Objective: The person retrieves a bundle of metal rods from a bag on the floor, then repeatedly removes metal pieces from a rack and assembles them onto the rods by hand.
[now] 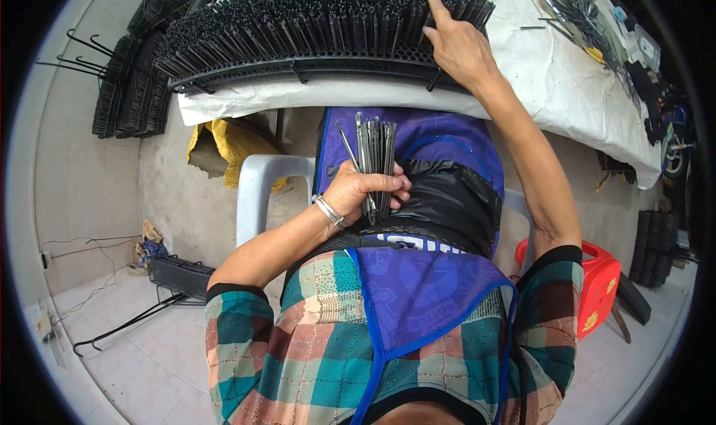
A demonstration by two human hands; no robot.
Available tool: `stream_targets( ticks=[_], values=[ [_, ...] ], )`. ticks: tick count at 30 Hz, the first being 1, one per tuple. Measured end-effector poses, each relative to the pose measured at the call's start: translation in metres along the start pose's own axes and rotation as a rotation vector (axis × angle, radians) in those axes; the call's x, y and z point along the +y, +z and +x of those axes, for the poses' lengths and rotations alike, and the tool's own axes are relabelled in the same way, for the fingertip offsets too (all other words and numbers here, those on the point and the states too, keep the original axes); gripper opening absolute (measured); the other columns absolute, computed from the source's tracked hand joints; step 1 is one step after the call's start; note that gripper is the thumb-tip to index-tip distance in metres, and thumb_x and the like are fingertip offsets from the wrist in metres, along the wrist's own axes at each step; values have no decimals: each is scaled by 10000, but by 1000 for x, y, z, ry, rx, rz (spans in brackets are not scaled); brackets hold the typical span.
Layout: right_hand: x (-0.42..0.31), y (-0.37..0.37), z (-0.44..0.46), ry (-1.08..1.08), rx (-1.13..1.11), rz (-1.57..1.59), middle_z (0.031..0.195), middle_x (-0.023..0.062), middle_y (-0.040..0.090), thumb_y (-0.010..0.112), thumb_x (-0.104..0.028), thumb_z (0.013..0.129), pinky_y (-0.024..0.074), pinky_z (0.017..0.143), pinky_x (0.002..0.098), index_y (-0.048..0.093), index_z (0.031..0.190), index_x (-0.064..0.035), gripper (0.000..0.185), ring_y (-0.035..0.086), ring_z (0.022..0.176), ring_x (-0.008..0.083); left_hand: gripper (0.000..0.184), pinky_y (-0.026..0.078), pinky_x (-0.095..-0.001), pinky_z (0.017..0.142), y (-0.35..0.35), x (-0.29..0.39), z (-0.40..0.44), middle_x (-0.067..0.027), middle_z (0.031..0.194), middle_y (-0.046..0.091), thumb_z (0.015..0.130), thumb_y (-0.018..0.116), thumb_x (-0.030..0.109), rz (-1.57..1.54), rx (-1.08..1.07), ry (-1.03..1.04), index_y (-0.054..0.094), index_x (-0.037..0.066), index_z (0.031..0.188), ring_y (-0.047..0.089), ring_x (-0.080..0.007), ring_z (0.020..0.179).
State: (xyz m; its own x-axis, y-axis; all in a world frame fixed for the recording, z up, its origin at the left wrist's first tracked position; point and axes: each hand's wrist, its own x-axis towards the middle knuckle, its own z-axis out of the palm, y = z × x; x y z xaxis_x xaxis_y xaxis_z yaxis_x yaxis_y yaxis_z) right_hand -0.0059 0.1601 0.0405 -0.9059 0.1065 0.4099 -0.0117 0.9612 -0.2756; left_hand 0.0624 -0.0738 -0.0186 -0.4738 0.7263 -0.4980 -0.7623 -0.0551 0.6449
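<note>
White lettering (420, 241) looks half-hidden; left hand (371, 186) clutches black rods (377, 150), right hand (464, 52) spread.

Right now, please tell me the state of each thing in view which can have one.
Left hand, closed around bundle.
Thin black bundle, held, ends roughly together.
Right hand, index finger extended, at the rack.
Black rack, densely filled.
White cover, spread, wrinkled.
Yellow bag, mouth open.
Pale chair, occupied.
Purple apron, worn.
</note>
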Motion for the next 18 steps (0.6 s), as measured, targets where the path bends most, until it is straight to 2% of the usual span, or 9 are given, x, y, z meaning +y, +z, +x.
stream_targets(
  ticks=[3, 5, 7, 9, 10, 13, 16, 18],
  values=[
    [-6, 3, -34, 79, 115, 325, 732, 243, 615, 575, -158, 815, 495, 669, 403, 510, 1095, 59, 360, 632, 736, 341, 222, 553, -342, 617, -1, 1, 0, -180, 844, 621, 725, 639, -28, -11, -27, -2, 554, -30, 929, 640, -281, 760],
    [-10, 9, -69, 136, -37, 604, 756, 183, 648, 661, -171, 780, 505, 644, 320, 555, 1055, 54, 371, 650, 685, 217, 211, 557, -318, 610, -2, 1, 0, -170, 846, 635, 726, 649, -29, -41, -57, 3, 569, -38, 921, 651, -258, 747],
    [-26, 3, -101, 355, -393, 1078, 792, 85, 646, 647, -66, 800, 499, 562, 248, 577, 1031, 40, 264, 584, 600, 108, 213, 559, -309, 613, -1, 0, 0, -166, 850, 641, 726, 653, -30, -48, -88, 0, 576, -43, 925, 656, -249, 746],
    [-40, 12, -124, 369, -398, 1388, 781, 88, 635, 640, -31, 798, 489, 548, 233, 579, 991, 50, 218, 585, 604, 111, 228, 561, -317, 625, -1, -1, 1, -168, 859, 640, 726, 650, -31, -35, -119, -2, 573, -44, 940, 655, -254, 757],
    [-42, 1, -126, 454, -547, 1515, 748, 78, 621, 636, -16, 797, 479, 558, 217, 581, 937, 51, 164, 582, 625, 102, 238, 563, -330, 638, 1, 1, 0, -166, 851, 639, 726, 647, -30, -12, -151, -7, 572, -46, 951, 654, -260, 774],
    [-44, 7, -136, 479, -424, 1428, 703, 58, 609, 631, -8, 793, 472, 546, 234, 593, 850, 45, 86, 563, 608, 92, 235, 563, -333, 645, 5, 2, -3, -158, 840, 637, 727, 649, -27, 7, -140, 21, 573, -49, 948, 652, -260, 779],
    [-47, 3, -140, 543, -267, 1460, 706, 62, 617, 647, -13, 780, 467, 547, 220, 604, 820, 33, 75, 564, 610, 88, 211, 561, -328, 661, 7, 3, -3, -148, 832, 636, 726, 654, -22, -30, -80, 3, 580, -43, 923, 651, -254, 775],
    [-42, 6, -145, 555, -240, 1406, 713, 72, 623, 659, -18, 771, 471, 550, 220, 606, 818, 34, 88, 574, 614, 97, 221, 554, -340, 681, 3, 0, -1, -160, 837, 629, 733, 639, -35, 22, -58, -1, 567, -35, 942, 643, -255, 762]
  ],
)
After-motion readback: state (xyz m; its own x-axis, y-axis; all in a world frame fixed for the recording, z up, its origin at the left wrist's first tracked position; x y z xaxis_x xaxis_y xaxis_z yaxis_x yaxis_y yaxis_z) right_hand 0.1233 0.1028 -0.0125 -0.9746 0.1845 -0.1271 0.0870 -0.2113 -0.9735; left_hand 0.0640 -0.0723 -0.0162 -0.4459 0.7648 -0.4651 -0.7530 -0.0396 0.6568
